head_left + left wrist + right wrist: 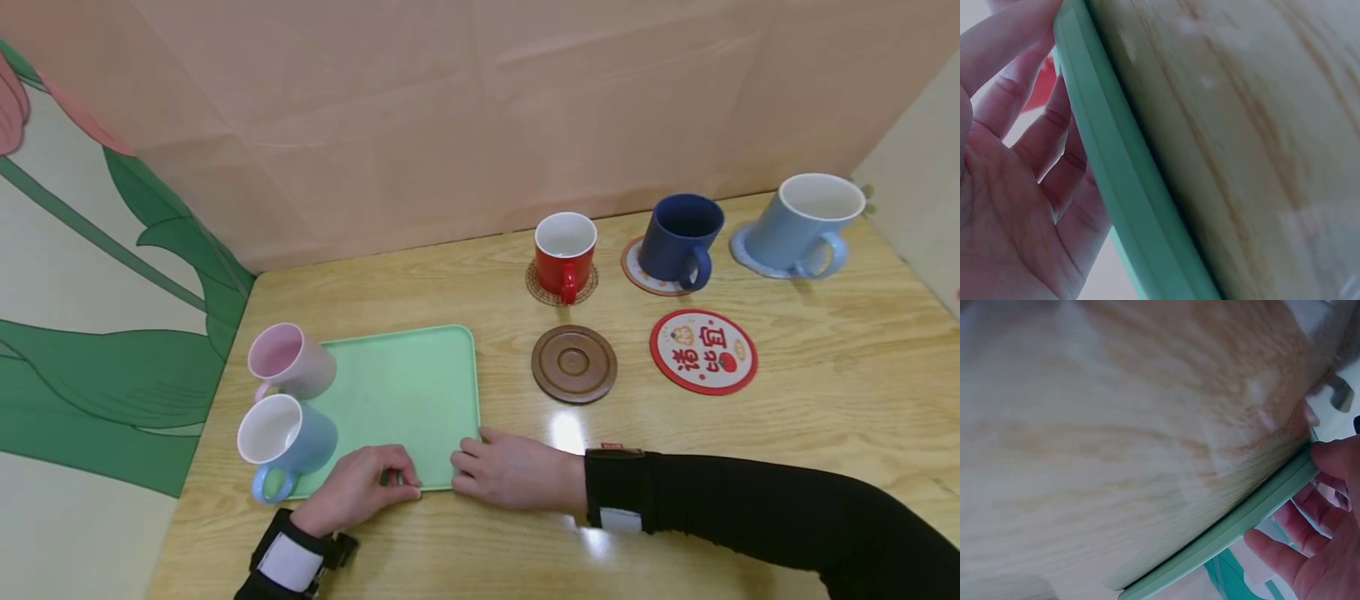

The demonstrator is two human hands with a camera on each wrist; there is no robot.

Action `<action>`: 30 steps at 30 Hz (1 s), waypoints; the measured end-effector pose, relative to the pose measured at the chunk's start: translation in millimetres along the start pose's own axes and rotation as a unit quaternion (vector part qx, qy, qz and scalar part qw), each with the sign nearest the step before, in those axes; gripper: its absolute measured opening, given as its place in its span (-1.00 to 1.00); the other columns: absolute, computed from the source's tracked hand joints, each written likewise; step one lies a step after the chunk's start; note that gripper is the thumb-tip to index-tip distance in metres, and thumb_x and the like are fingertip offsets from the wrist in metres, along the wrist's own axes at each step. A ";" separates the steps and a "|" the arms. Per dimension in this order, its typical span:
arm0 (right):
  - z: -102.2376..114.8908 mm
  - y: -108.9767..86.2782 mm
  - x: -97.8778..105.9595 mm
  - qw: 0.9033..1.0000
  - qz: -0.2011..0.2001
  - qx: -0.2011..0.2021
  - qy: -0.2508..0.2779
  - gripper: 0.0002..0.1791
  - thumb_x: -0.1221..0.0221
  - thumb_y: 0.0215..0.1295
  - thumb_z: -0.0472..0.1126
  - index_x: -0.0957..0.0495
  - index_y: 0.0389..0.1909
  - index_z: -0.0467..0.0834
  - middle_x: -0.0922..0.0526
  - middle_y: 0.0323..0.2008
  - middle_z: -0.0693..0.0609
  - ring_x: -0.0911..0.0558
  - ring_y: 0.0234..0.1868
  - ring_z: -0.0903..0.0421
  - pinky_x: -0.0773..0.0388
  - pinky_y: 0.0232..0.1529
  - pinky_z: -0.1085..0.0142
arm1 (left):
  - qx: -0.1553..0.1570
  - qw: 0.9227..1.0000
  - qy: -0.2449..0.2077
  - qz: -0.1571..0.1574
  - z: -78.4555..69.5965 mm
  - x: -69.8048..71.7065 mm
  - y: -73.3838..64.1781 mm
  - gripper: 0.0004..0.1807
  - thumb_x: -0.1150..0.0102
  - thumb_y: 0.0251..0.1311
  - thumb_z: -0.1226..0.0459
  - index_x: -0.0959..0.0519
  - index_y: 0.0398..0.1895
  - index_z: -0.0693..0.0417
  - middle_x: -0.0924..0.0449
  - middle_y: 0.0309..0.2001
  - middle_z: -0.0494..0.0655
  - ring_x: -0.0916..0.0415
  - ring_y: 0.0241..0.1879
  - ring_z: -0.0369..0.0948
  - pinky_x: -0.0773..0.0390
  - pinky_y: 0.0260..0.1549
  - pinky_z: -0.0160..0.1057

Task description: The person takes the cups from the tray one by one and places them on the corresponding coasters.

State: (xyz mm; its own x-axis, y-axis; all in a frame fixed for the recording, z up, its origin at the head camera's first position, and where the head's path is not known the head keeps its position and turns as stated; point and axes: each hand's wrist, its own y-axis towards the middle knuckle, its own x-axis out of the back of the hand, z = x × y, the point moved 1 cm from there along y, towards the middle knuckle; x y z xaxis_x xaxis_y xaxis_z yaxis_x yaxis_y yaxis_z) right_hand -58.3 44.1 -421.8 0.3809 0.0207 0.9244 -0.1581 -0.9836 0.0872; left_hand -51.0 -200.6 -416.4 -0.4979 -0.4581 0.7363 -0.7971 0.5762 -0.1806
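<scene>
A light green tray (408, 375) lies on the wooden table in the head view. My left hand (362, 487) pinches its near edge between thumb and forefinger; in the left wrist view the fingers reach over the rim. At the near right corner, my right hand (513, 473) grips the tray, with the thumb on the rim in the right wrist view. A pink mug (307, 367) and a light blue mug (311, 442) stand upright on the tray's left side, partly hiding its left edge. The blue one is close to my left hand.
Right of the tray, a brown coaster (573, 364) and a red-rimmed coaster (703, 352) lie on the table (840, 375). Behind them, a red mug (564, 258), a dark blue mug (678, 242) and a larger light blue mug (798, 225) stand on coasters near the back wall.
</scene>
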 end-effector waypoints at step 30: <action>1.7 0.5 0.5 0.999 -0.009 -0.023 0.046 -0.96 -0.03 0.36 -0.09 -0.42 -0.26 0.06 -0.36 -0.31 0.14 -0.34 -0.30 0.19 -0.42 -0.27 0.35 | 0.127 0.739 -0.093 -0.655 -0.6 68.0 -92.9 -0.70 -0.16 0.20 0.53 -0.53 0.02 0.38 -0.40 0.10 -0.26 -0.25 0.19 -0.25 -0.11 0.15 -0.31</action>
State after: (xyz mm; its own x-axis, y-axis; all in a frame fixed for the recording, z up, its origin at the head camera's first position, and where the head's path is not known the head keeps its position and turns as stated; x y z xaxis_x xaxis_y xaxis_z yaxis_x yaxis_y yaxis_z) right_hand -56.6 43.3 -421.9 0.2989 0.0575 0.9526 -0.1935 -0.9738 0.1195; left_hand -10.6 -284.9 -349.2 0.7378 -0.6098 0.2894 -0.6639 -0.5783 0.4741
